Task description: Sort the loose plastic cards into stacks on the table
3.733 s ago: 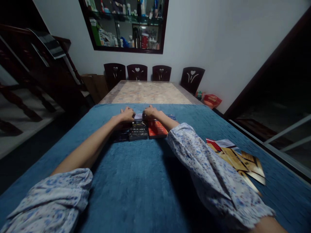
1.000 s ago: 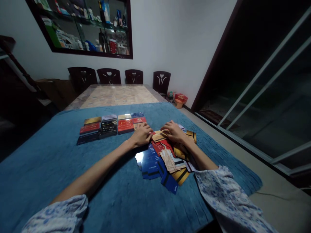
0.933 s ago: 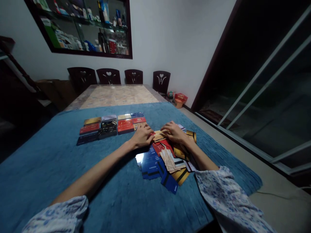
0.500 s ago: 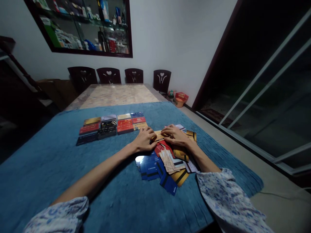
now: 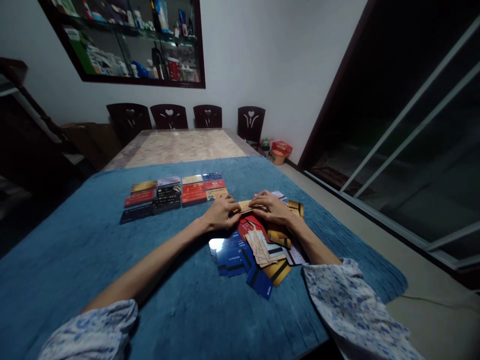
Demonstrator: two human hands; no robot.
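Note:
My left hand (image 5: 222, 212) and my right hand (image 5: 270, 207) grip the opposite ends of some pale yellow cards (image 5: 245, 207), fingers bent round the edges. How many cards are between them I cannot tell. Below and around my hands lies a loose pile: blue cards (image 5: 231, 255), red cards (image 5: 245, 228), beige cards (image 5: 258, 246) and gold cards (image 5: 279, 235), overlapping at odd angles. My right wrist passes over part of this pile. To the left, neat stacks of cards stand in rows, among them black cards (image 5: 167, 198) and red stacked cards (image 5: 193, 193).
A blue cloth (image 5: 165, 290) covers the near part of the table, with bare marble-patterned tabletop (image 5: 183, 145) beyond. Several dark chairs (image 5: 169, 117) line the far wall. A red and orange container (image 5: 279, 152) is on the floor, and a glass sliding door (image 5: 412, 150) is at the right.
My hands have drawn the yellow cards slightly up and level, the left fingers settling on their end. The loose pile and the stacks look the same; the view has shifted slightly.

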